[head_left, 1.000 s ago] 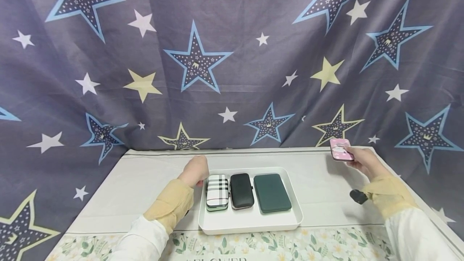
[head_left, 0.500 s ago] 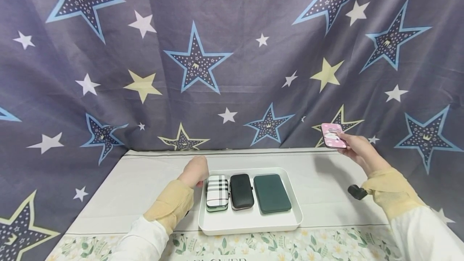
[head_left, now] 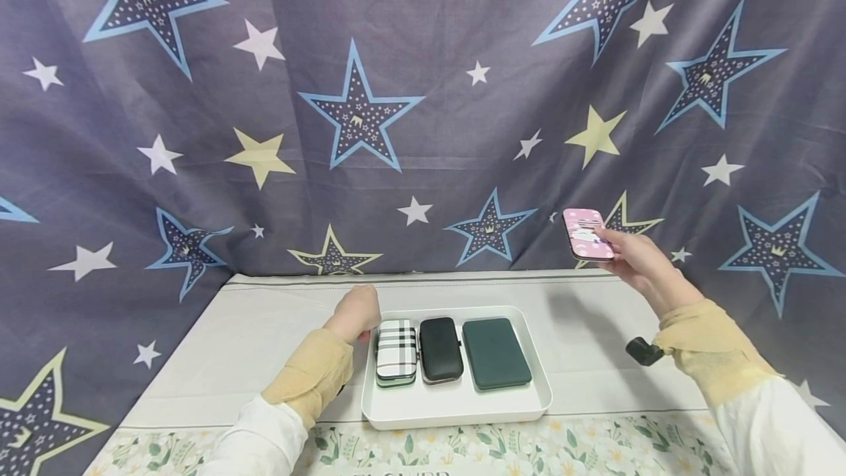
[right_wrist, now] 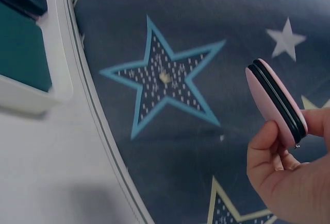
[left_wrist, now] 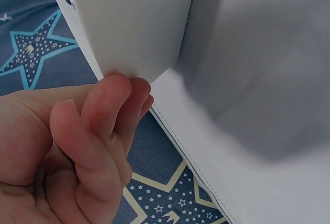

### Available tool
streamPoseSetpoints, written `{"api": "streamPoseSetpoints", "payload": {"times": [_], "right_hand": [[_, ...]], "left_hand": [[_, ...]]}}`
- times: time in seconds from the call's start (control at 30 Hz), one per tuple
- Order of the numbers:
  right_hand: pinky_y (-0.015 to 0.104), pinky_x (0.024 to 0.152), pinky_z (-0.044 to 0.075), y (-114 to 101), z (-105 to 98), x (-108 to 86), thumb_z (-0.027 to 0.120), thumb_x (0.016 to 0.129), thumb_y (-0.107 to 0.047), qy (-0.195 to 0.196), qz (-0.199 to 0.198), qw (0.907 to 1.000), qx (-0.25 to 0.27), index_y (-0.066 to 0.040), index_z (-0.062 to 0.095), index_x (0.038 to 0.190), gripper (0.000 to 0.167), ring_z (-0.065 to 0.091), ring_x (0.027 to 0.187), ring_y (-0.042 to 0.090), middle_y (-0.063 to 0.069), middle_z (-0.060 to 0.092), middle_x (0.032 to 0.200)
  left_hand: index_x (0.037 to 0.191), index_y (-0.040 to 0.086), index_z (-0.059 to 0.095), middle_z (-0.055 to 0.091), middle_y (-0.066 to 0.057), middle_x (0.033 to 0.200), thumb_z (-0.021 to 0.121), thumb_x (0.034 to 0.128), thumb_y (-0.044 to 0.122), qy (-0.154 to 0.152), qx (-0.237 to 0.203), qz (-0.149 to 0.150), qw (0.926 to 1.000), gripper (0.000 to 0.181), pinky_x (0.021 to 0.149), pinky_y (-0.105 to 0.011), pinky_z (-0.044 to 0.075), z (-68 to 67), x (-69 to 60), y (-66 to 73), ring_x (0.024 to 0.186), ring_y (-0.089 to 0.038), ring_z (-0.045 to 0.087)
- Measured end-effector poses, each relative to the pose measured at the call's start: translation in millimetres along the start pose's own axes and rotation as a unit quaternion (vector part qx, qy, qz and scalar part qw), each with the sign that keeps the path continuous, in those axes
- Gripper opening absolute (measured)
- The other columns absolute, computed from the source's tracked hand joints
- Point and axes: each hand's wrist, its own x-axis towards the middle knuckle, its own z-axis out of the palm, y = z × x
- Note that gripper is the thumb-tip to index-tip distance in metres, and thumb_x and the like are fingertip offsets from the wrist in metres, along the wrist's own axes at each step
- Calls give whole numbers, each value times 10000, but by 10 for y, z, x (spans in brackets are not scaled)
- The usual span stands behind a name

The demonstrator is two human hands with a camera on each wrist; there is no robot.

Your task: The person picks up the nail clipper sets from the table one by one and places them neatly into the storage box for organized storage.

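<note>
My right hand (head_left: 637, 263) pinches a small pink case (head_left: 585, 234) with a printed picture, thumb on its face, raised above the back right of the table. In the right wrist view the pink case (right_wrist: 274, 103) shows a dark band along its edge and a tiny metal clasp. Beside the white tray's (head_left: 456, 415) far left corner is my left hand (head_left: 353, 312). Its fingers (left_wrist: 106, 100) are loosely curled near the tray wall (left_wrist: 139, 23); whether they touch it I cannot tell.
Inside the tray lie a plaid case (head_left: 396, 347) on top of a pale green one, a black case (head_left: 440, 347) and a larger dark green case (head_left: 497, 352). A star-patterned curtain (head_left: 423, 145) hangs behind the table's back edge.
My right hand has lifted the pink case and carried it leftward from the table's back right. The left hand and the tray have stayed put.
</note>
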Motion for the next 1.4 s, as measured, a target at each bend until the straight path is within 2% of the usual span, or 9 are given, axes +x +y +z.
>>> {"api": "streamPoseSetpoints", "payload": {"times": [0.27, 0.47, 1.03, 1.27, 1.4], "right_hand": [[226, 646, 558, -3, 247, -59, 494, 964, -85, -353, -147, 9993, 35, -74, 625, 822, 193, 660, 702, 100, 30, 681, 757], [215, 587, 525, 24, 373, -85, 464, 978, -91, -460, -194, 9987, -131, -83, 631, 822, 229, 651, 666, 89, 16, 682, 739], [218, 678, 572, 120, 718, -166, 443, 982, -68, -877, -262, 9957, -137, -84, 654, 840, 254, 674, 714, 81, 10, 700, 769], [218, 701, 576, 185, 866, -192, 452, 974, -66, -970, -277, 9943, -357, -86, 658, 849, 242, 677, 728, 80, 3, 703, 781], [225, 705, 578, 246, 940, -199, 441, 975, -68, -999, -238, 9933, -522, -53, 610, 911, 182, 676, 734, 81, -2, 699, 791]], "left_hand": [[928, -162, 630, 585, -100, 448, 544, 811, -89, 18, 43, -26, 10000, 163, 299, -168, 420, 3, 19, -4, 354, -140, 573], [962, -176, 619, 576, -102, 446, 537, 805, -102, -27, 25, -42, 10000, 192, 302, -169, 425, 6, 15, 4, 351, -135, 568], [928, -161, 631, 567, -90, 437, 544, 803, -102, -5, 91, -46, 9999, 164, 305, -168, 425, 9, 25, -6, 344, -129, 561], [926, -156, 633, 570, -90, 444, 549, 798, -106, -61, 41, -100, 9999, 161, 311, -171, 431, 12, 30, -5, 343, -126, 553], [928, -156, 632, 575, -96, 451, 549, 804, -103, -73, 25, -104, 9999, 158, 308, -168, 428, 8, 28, -6, 343, -121, 548]]}}
